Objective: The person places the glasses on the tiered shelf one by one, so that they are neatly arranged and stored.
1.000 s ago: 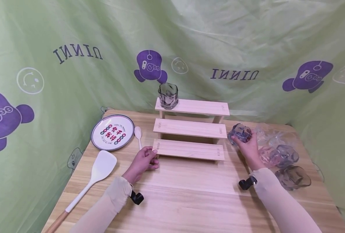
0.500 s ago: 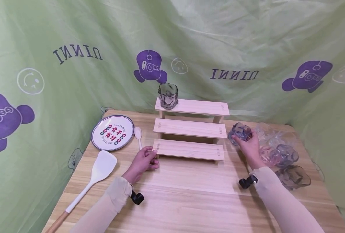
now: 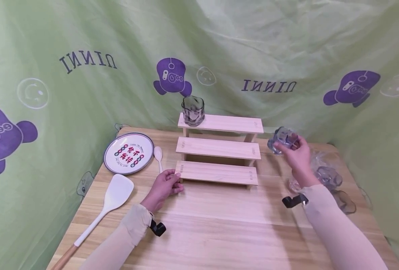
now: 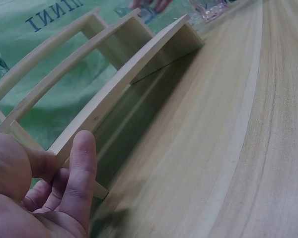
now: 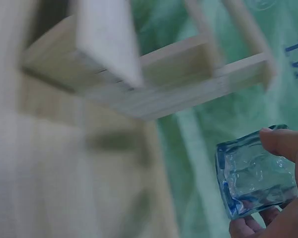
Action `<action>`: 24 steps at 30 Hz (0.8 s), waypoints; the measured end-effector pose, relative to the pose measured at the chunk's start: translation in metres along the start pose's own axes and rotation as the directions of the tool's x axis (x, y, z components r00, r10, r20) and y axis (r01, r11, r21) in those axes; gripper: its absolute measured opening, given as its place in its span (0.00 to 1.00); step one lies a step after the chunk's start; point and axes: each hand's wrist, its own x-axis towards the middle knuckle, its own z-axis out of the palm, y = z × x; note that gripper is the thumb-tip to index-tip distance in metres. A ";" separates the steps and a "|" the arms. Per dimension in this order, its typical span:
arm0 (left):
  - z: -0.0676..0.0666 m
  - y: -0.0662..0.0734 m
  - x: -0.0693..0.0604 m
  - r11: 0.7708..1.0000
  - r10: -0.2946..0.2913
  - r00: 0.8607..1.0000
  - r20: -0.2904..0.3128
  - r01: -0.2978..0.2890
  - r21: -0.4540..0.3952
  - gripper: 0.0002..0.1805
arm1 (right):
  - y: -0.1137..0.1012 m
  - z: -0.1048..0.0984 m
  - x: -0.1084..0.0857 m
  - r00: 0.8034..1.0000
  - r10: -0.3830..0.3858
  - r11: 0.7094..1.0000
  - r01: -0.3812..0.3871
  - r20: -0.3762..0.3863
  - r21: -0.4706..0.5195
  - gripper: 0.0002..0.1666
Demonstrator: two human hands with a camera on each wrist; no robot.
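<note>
Left hand (image 3: 163,187) at the near left corner of the rack (image 3: 217,148); thumb and fingers close on the end of the lowest shelf, one finger pointing up along its front edge in the left wrist view. Right hand (image 3: 298,157) to the right of the rack, lifted above the counter (image 3: 212,228), thumb on one side and fingers curled round the other side of a blue glass (image 3: 284,138). The glass is tilted, near the rack's right end but apart from it. Rack is pale wood, three shelves stepped up from near to far. Grey glass (image 3: 193,110) upright on the left end of the top, farthest shelf. More glassware right of the right hand: a pale blue glass (image 3: 329,177), a dark glass (image 3: 344,201) nearer and partly behind the sleeve, a pink glass (image 3: 293,184) mostly covered by the wrist. Left side of the counter: round plate (image 3: 129,153), white with dark rim and red characters; small white spoon (image 3: 158,154) just right of it; spatula (image 3: 118,191) nearer, white head toward the plate, wooden grip toward the near left. Green cloth (image 3: 226,48) hangs beyond, purple figures and mirrored lettering on it.
</note>
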 end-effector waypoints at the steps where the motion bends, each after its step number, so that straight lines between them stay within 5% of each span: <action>1: 0.000 0.000 0.000 1.000 0.004 1.000 -0.002 -0.004 -0.002 0.24 | -0.010 0.001 0.002 1.000 -0.008 1.000 0.008 -0.008 0.025 0.56; 11: -0.002 -0.002 -0.001 1.000 0.007 1.000 -0.008 -0.008 -0.008 0.25 | -0.079 0.016 0.014 0.993 -0.114 0.992 0.112 0.019 0.056 0.51; 17: 0.000 -0.003 0.001 1.000 0.009 1.000 -0.005 -0.009 -0.010 0.25 | -0.103 0.039 0.012 0.982 -0.149 0.988 0.141 0.120 0.068 0.53; 24: 0.000 -0.002 0.002 1.000 0.014 1.000 -0.005 -0.014 -0.008 0.23 | -0.114 0.087 -0.002 0.945 -0.180 0.983 0.186 0.273 0.004 0.54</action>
